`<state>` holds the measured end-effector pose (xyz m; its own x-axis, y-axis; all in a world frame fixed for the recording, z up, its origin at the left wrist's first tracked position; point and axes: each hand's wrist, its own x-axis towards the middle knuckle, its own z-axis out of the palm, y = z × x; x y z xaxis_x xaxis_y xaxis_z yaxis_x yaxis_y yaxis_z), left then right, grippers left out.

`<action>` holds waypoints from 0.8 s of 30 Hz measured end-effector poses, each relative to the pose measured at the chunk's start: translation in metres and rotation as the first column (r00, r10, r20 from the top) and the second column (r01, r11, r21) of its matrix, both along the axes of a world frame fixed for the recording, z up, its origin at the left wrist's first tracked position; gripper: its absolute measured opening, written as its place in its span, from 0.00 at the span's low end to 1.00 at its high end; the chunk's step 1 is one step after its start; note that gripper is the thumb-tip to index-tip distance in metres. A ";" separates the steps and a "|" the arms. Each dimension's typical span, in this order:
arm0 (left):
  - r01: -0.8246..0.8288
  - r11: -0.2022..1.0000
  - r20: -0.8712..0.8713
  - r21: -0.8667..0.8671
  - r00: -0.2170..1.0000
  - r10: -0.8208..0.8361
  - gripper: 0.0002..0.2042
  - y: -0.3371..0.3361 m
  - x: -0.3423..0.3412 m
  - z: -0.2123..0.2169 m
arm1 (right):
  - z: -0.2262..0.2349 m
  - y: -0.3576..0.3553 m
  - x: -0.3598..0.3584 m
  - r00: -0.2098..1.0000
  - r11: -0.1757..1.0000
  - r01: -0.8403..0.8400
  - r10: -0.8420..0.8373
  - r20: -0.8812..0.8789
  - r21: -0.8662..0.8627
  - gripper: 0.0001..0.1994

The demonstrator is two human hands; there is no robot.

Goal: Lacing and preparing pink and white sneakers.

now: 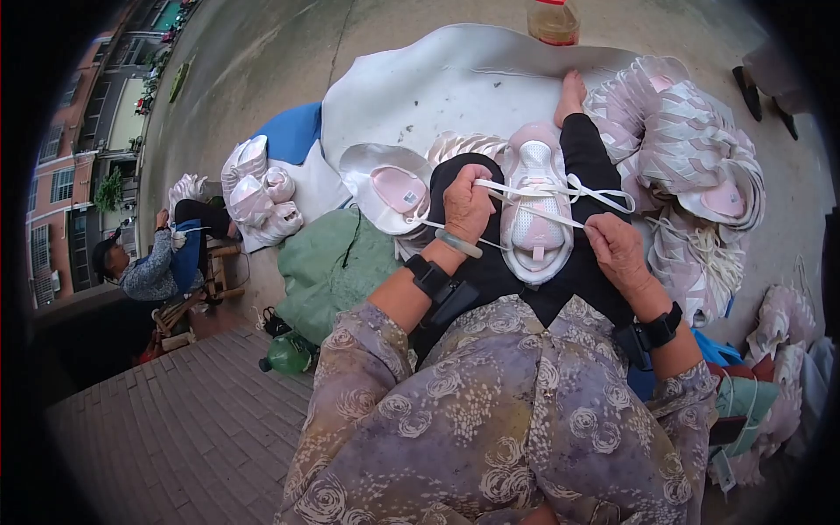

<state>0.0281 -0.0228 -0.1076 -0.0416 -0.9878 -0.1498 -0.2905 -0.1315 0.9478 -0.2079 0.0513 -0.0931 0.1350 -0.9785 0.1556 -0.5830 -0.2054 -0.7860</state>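
A white lace point(560, 194) is pinched taut between the closed left hand point(466, 207) and right hand point(617, 249), stretched crosswise over a pink shoe point(535, 214) laid lengthwise on the lap, between both hands.

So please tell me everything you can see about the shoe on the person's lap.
The shoe is pale pink and white, with a mesh-looking upper. It lies on the black-clad lap, opening facing up. White laces cross it. The left hand pinches one lace beside it; the right hand pulls another taut.
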 end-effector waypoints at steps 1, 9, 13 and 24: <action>-0.004 1.000 -0.001 0.006 1.000 0.004 0.06 0.001 0.000 -0.001 | 0.003 0.002 -0.006 0.999 0.996 0.042 -0.043 0.009 0.074 0.02; 0.270 0.957 0.261 -0.106 0.936 -0.235 0.06 0.014 -0.010 0.001 | -0.013 0.067 -0.124 0.915 0.903 0.331 -0.378 0.140 0.275 0.04; 0.268 0.954 0.205 -0.136 0.950 -0.238 0.06 0.015 -0.011 -0.001 | -0.035 0.084 -0.121 0.961 0.910 0.238 -0.271 0.055 0.339 0.07; 0.580 0.730 0.502 -0.362 0.781 -0.372 0.10 0.010 -0.034 0.028 | 0.004 -0.016 0.018 0.969 0.985 -0.086 0.047 -0.243 -0.151 0.28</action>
